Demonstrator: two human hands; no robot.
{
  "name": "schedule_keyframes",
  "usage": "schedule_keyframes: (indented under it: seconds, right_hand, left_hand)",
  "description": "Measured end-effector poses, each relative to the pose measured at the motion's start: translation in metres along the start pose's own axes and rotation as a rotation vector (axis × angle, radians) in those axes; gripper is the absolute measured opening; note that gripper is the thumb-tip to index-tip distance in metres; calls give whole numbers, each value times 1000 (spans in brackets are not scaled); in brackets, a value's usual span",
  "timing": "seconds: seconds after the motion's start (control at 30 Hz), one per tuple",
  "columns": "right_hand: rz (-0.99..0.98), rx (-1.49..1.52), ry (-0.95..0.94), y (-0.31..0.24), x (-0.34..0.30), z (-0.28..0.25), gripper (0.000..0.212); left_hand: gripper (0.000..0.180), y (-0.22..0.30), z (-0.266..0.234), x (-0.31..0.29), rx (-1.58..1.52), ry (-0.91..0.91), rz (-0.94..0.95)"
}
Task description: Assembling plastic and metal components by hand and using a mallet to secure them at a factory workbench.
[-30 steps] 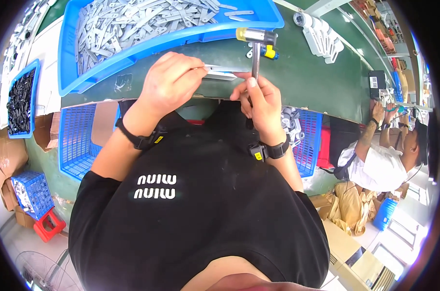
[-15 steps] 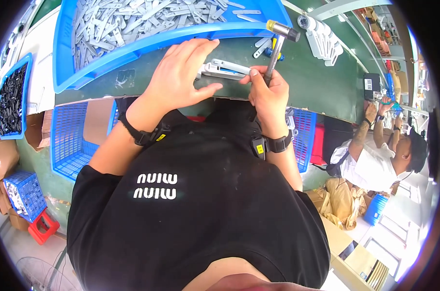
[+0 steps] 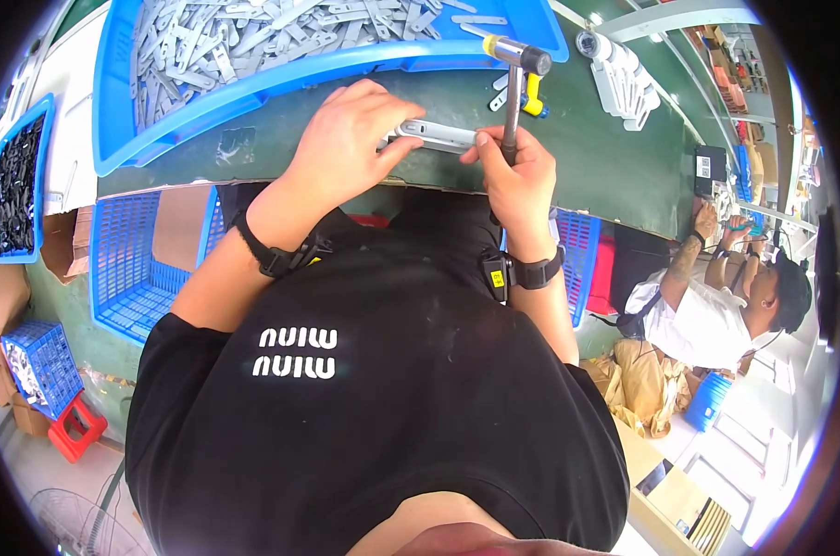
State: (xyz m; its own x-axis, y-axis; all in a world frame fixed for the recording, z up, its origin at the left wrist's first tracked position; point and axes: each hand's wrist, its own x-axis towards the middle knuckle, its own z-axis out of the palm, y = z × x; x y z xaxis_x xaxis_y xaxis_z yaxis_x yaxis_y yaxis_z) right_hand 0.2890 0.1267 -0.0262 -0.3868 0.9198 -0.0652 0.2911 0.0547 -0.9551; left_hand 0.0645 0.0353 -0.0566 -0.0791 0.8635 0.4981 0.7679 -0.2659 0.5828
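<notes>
At the left edge of the frame we saw a tray (image 3: 42, 190) of black parts (image 3: 16, 185). In the lower left stood a crate (image 3: 65, 365), just beside a red stool (image 3: 77, 427). Next came a blue basket (image 3: 124, 232), below the table (image 3: 614, 176). Across the upper left and upper middle we saw a big blue bin (image 3: 281, 86), which held many grey strips (image 3: 281, 37) in a loose heap.

Near the middle of the frame, the left hand (image 3: 348, 137) had its thumb and fingers clamped on the left end of a grey bar (image 3: 450, 135). This bar lay almost level, in front of the bin. At its right end we saw the thumb of the right hand (image 3: 522, 181), whose other fingers were closed around the handle of a hammer (image 3: 512, 107). The hammer stood upright, head at the top.

Just right of the hammer was a yellow-and-blue tool (image 3: 534, 96). In the upper right lay a row of white parts (image 3: 624, 85), and at the right edge we saw another person (image 3: 684, 320) in a white shirt.
</notes>
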Motion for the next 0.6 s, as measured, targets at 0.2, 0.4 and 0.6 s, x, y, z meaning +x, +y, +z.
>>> schedule_keyframes:
  seconds: [0.2, 0.4, 0.6]
  right_hand:
    - [13, -81, -17, 9, 8, -2, 9]
    - [41, -144, -2, 4, 5, -1, 14]
    - [40, -99, -48, 17, 8, -2, 20]
  left_hand:
    - [25, -5, 4, -3, -15, 35, 60]
    - [22, -2, 5, -2, 31, 57, 99]
    - [17, -1, 3, -2, 51, 46, 125]
